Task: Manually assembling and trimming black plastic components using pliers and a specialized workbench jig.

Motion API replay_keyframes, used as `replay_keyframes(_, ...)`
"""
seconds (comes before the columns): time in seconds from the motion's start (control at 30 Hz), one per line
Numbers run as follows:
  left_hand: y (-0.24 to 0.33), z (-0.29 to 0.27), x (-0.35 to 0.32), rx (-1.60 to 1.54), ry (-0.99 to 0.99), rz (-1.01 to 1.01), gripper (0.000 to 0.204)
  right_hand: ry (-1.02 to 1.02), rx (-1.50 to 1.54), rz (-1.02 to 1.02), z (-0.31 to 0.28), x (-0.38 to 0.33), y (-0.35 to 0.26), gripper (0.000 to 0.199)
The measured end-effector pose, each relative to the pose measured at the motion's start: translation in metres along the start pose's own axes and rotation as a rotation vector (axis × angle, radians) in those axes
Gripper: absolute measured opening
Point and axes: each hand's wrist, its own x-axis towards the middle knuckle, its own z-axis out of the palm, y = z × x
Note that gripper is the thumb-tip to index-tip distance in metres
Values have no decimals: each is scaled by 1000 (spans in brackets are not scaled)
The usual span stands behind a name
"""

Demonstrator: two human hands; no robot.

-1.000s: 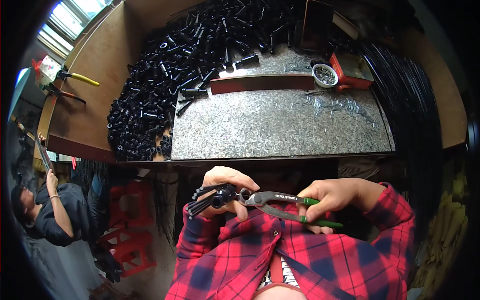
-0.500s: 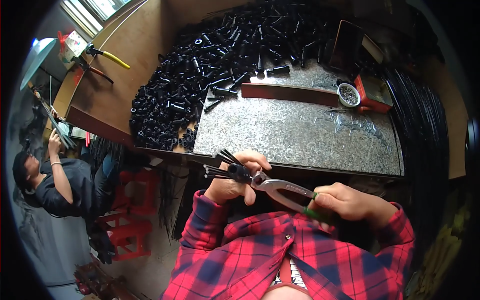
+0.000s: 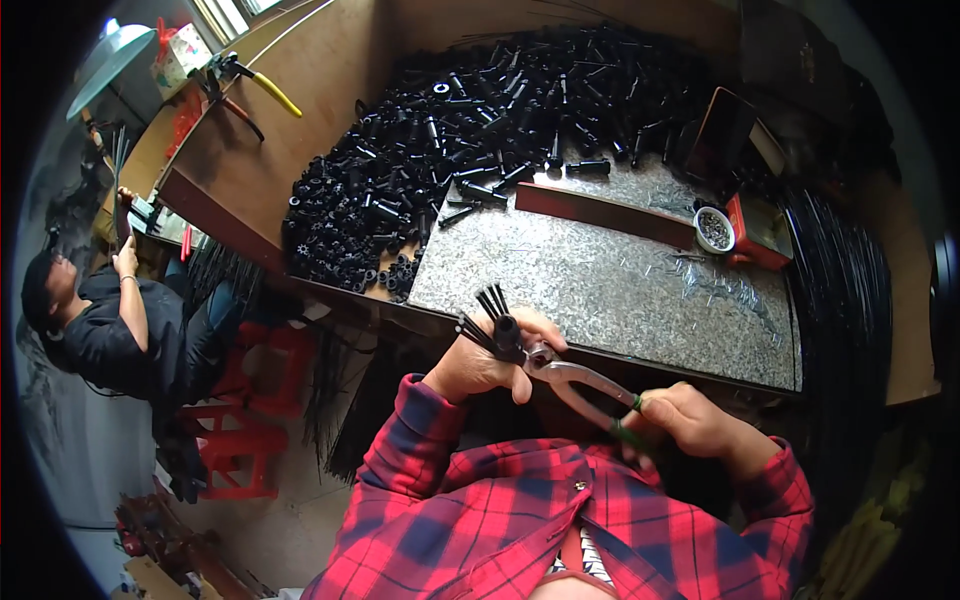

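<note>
My left hand (image 3: 480, 362) is wrapped around a black tubular part (image 3: 507, 334) that has several thin black rods (image 3: 480, 330) sticking out beside it. Green-handled pincers (image 3: 585, 385) are in my right hand (image 3: 680, 420), their handles somewhat apart. The metal jaws of the pincers meet the lower end of the black part, beside my left fingers. What exactly the jaws pinch is too small to make out. Both hands are in front of the near edge of a speckled stone slab (image 3: 540, 270).
Black plastic parts (image 3: 450, 130) heap up behind the slab. A brown strip (image 3: 600, 215), a white cup of small metal pieces (image 3: 714, 230) and a red box (image 3: 757, 235) stand on it. Long black rods (image 3: 840, 280) lie at right. A co-worker (image 3: 110, 310) sits left near red stools (image 3: 240, 450).
The view has shifted, so the bench sits lower and further right. My hands still hold the black part and pincers together. The co-worker's raised hand and rods have moved.
</note>
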Motion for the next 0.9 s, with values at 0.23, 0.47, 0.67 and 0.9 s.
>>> replay_keyframes(0.23, 5, 3, 1, 164, -215, -46, 51, 35, -453, -75, 1, -5, -16, 36)
replay_keyframes(0.47, 0, 17, -7, 39, -129, -98, 47, 560, -1379, -503, 3, 6, -11, 58)
replay_keyframes(0.67, -7, 17, -7, -7, -181, -54, 59, 247, -1063, -398, -4, 5, -16, 49)
replay_keyframes(0.9, -6, 20, -8, -75, -150, -51, 63, 75, -870, -381, -9, 12, -12, 45)
